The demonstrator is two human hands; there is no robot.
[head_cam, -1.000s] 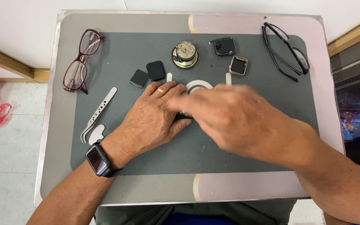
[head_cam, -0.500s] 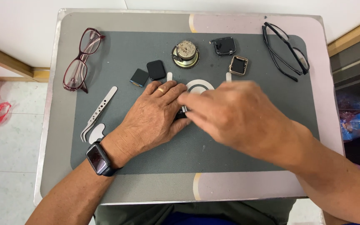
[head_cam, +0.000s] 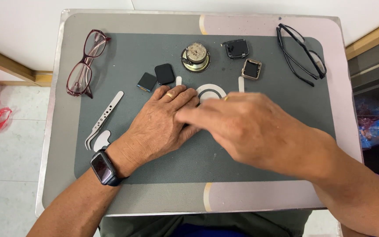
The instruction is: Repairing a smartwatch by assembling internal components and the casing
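A mat (head_cam: 154,166) is laid on the table (head_cam: 58,131). At its middle the left hand (head_cam: 159,125) is pressed flat, overlapped from the right by the right hand (head_cam: 246,127). Just behind the hands a ring (head_cam: 211,91) is placed; farther back a round part (head_cam: 195,56) and two watch cases (head_cam: 237,48) (head_cam: 251,69) are set, with two small squares (head_cam: 147,81) (head_cam: 165,73) to their left. Tweezers (head_cam: 104,117) are laid left of the left hand. Glasses (head_cam: 84,63) are found at the far left, other glasses (head_cam: 302,52) at the far right.

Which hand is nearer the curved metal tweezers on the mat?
Left. The left hand lies just right of the tweezers; the right hand sits farther right, beyond the left hand.
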